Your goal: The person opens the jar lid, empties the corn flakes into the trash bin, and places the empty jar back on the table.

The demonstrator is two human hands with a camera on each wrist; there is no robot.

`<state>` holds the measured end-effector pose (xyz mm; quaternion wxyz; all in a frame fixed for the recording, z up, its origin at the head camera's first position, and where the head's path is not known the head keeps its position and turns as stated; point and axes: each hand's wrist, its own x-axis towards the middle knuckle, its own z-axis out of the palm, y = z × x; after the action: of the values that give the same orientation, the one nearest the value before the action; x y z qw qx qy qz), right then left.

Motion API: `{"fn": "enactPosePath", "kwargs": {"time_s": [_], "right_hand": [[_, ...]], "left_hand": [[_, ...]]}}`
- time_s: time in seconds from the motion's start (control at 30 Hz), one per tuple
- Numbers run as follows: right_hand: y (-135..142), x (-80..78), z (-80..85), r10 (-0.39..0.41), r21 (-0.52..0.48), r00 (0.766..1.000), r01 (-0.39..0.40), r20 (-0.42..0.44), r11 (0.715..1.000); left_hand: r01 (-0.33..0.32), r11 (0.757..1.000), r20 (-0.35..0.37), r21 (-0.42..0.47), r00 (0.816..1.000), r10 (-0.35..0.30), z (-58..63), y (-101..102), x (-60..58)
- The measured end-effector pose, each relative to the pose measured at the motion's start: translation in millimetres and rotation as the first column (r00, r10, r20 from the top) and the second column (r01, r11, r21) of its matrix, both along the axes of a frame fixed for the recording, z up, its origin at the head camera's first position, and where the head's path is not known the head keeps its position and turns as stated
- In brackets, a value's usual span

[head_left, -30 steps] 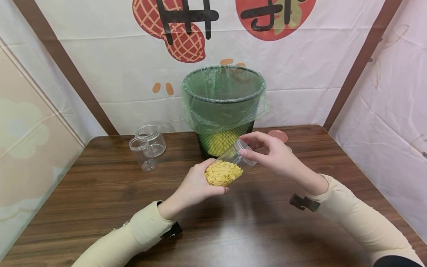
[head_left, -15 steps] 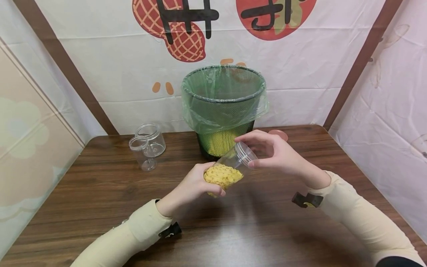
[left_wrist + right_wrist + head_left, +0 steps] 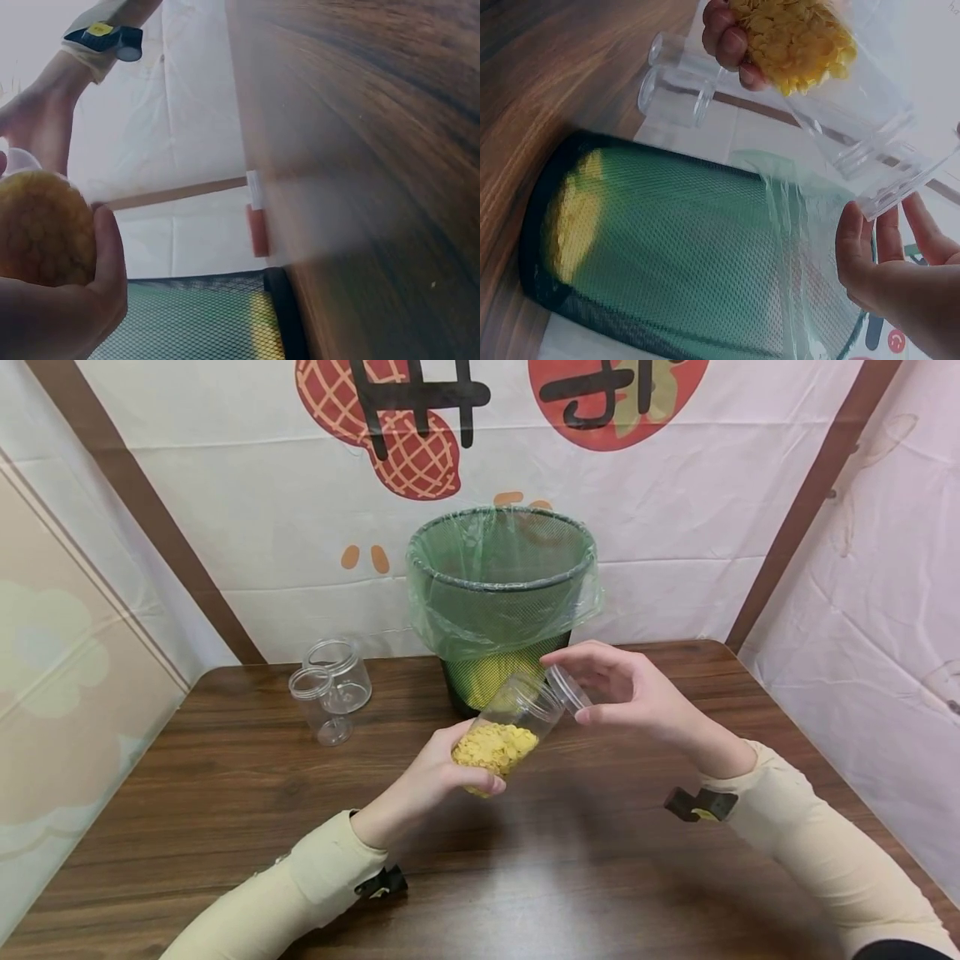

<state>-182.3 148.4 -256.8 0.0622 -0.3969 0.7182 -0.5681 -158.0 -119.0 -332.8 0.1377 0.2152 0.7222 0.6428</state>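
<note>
My left hand (image 3: 438,770) grips the lower part of a clear plastic jar (image 3: 527,703), which leans up to the right. Yellow flakes (image 3: 495,748) lie in its bottom part. My right hand (image 3: 647,703) pinches a clear lid (image 3: 567,692) by its edge, close in front of the jar's mouth. In the right wrist view, a narrow gap shows between the lid (image 3: 904,186) and the jar's threaded rim (image 3: 874,146). The left wrist view looks at the jar's base (image 3: 45,229), with fingers around it.
Behind the hands stands a mesh bin (image 3: 457,681) with a green liner (image 3: 487,618) and yellow contents low inside. Two clear lidless jars (image 3: 330,706) (image 3: 351,681) stand at the left on the wooden table (image 3: 225,827). A reddish object (image 3: 257,231) lies beyond, by the bin.
The lid has come away from the jar's mouth, with my right hand moving slightly up and right. My left hand and the jar have shifted a little left. The reddish disc is now hidden in the head view.
</note>
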Motion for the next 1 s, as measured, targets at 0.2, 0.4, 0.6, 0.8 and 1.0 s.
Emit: {"fn": "enactPosePath", "kwargs": {"time_s": [0.2, 0.4, 0.6, 0.8, 1.0], "right_hand": [[9.3, -4.1, -1.8, -0.089, 0.028, 0.996, 0.089, 0.008, 0.996], [17.3, -12.0, -9.8, -0.175, 0.112, 0.984, 0.172, 0.017, 0.979], [30.5, -22.8, -23.9, -0.285, 0.246, 0.959, 0.273, 0.013, 0.930], [39.9, -32.6, -40.2, -0.307, 0.261, 0.952, 0.297, -0.005, 0.918], [47.4, -38.2, -53.9, -0.372, 0.298, 0.923, 0.383, -0.094, 0.874]], "left_hand": [[-0.069, 0.996, 0.017, 0.063, 0.998, 0.068, -1.2, 0.1, -0.7], [-0.119, 0.989, 0.004, 0.093, 0.993, 0.119, -2.3, -1.5, -2.1], [-0.123, 0.982, 0.022, 0.146, 0.992, 0.121, -4.8, -4.0, -3.7], [-0.146, 0.973, 0.055, 0.178, 0.989, 0.138, -3.6, -7.0, -3.3], [-0.171, 0.965, 0.076, 0.201, 0.984, 0.159, -2.7, -10.2, -4.0]]}}
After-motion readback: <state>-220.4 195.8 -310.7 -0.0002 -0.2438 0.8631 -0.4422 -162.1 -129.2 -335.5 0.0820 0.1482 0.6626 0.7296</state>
